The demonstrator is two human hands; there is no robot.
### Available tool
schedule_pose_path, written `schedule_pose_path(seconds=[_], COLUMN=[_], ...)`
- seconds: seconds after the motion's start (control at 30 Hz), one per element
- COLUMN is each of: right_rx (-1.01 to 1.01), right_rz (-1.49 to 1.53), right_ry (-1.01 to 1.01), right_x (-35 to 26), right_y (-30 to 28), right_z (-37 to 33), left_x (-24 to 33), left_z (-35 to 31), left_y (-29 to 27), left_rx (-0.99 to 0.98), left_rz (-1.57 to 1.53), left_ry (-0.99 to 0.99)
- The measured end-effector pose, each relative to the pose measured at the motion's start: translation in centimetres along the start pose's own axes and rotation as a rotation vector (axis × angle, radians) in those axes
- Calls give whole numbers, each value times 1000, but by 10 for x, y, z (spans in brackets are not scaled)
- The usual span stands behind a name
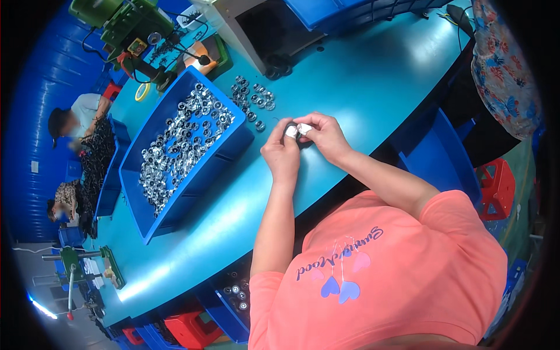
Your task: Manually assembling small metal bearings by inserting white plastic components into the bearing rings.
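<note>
Two hands meeting over the teal table, near its right-hand edge: left hand and right hand both pinching one small dark round part, fingertips capped in white and pressed close together on it. Just left and farther off, loose group of small silvery ring parts on the tabletop; beyond that, blue bin heaped with the same kind. Advisable for this step: firm support from the left, small turning or pressing from the right, piece kept low over the table. Exact shape of held part not discernible, mostly covered by fingers. Green machine far left, partly cut off.
</note>
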State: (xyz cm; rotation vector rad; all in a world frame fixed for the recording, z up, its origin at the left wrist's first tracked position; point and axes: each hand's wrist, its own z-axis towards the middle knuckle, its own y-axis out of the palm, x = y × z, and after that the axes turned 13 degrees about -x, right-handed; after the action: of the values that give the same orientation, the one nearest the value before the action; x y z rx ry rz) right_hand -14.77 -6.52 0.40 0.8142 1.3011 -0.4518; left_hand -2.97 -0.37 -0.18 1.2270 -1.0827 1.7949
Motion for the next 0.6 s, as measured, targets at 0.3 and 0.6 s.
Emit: schedule_pose_path(seconds=[0.3, 0.6], right_rx=[-118, -191], right_rz=[195, 66], right_ry=[215, 217], right_x=[-7, -10], right_y=[-15, -12], right_z=[13, 18], left_x=[13, -9], left_z=[-5, -6], left_y=[-15, -14], left_rx=[-237, -225], left_rz=[-147, 50], left_ry=[-16, 96])
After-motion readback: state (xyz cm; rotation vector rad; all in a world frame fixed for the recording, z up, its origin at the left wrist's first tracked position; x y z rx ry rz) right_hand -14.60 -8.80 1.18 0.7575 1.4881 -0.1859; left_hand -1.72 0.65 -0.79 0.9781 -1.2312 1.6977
